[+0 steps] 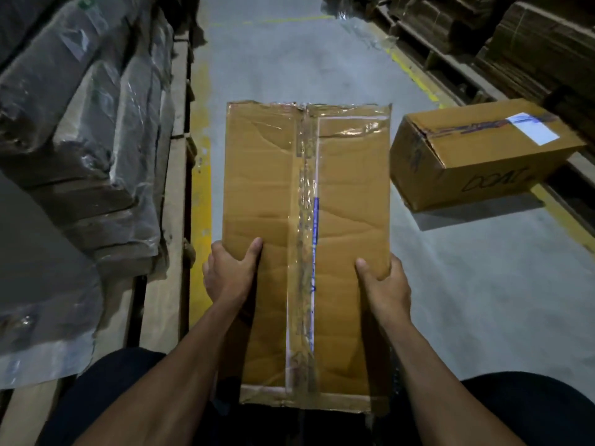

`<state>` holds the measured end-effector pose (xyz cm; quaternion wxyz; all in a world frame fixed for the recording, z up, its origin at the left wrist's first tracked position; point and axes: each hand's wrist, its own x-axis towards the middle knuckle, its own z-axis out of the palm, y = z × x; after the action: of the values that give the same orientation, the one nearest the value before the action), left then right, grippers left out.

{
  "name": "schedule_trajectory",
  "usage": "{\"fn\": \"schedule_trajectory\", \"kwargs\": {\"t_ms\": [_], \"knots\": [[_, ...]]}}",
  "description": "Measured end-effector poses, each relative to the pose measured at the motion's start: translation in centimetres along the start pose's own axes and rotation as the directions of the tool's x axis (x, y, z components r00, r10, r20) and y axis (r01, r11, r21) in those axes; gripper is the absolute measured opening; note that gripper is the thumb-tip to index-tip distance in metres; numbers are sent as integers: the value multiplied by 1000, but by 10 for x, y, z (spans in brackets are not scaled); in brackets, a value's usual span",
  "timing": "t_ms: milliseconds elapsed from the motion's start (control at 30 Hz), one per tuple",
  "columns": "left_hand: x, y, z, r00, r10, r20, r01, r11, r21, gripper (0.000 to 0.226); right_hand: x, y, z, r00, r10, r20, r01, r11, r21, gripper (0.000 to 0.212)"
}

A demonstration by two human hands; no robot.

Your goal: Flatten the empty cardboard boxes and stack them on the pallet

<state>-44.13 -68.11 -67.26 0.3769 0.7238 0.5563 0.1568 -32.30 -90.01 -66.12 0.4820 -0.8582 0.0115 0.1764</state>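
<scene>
Grey concrete floor (pixel 322 59), yellow lines, taped cardboard box (pixel 476 156) resting on it

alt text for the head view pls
Both hands, left hand and right hand, grip the side edges of a taped cardboard box held over a grey warehouse floor. A second closed box lies to the right; wrapped stacks line the left.

dim light | glare on tape (pixel 351 128) | dark, bowed edges
</scene>
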Motion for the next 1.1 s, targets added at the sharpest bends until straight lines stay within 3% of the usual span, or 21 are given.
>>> {"fn": "schedule_trajectory", "kwargs": {"t_ms": [100, 233, 300, 433, 500, 567, 700, 800, 1000, 1100], "knots": [[15, -21, 16, 982, -5, 187, -3, 999, 44, 87, 20, 10, 13, 997, 27, 79, -18, 994, -107, 61], [5, -67, 41, 879, -61, 473, -72, 963, 259, 93, 29, 50, 31, 950, 169, 261, -24, 876, -482, 81], [-3, -80, 52, 872, -45, 488, -114, 950, 291, 91, 29, 66, 38, 943, 180, 280, 12, 822, -569, 85], [-1, -80, 61, 889, -32, 456, -140, 931, 339, 86, 38, 73, 44, 944, 181, 275, 11, 818, -575, 90], [-2, -77, 63, 899, 62, 434, -262, 871, 417, 81, 40, 75, 45, 943, 181, 280, 12, 821, -571, 91], [-6, -72, 67, 859, 213, 466, -459, 725, 514, 74, 41, 76, 47, 943, 179, 282, 19, 815, -580, 91], [-15, -61, 80, 618, 353, 702, -774, 430, 464, 67, 42, 79, 51, 944, 192, 268, 24, 772, -636, 88], [-20, -56, 88, 414, 378, 828, -907, 249, 340, 67, 40, 81, 54, 952, 189, 240, 23, 741, -671, 86], [4, -37, 94, 57, 489, 870, -980, -139, 143, 62, 44, 83, 58, 950, 203, 239, 16, 728, -685, 89], [13, -11, 91, -89, 565, 821, -972, -230, 53, 54, 44, 84, 58, 948, 217, 234, 8, 717, -697, 90]]}}
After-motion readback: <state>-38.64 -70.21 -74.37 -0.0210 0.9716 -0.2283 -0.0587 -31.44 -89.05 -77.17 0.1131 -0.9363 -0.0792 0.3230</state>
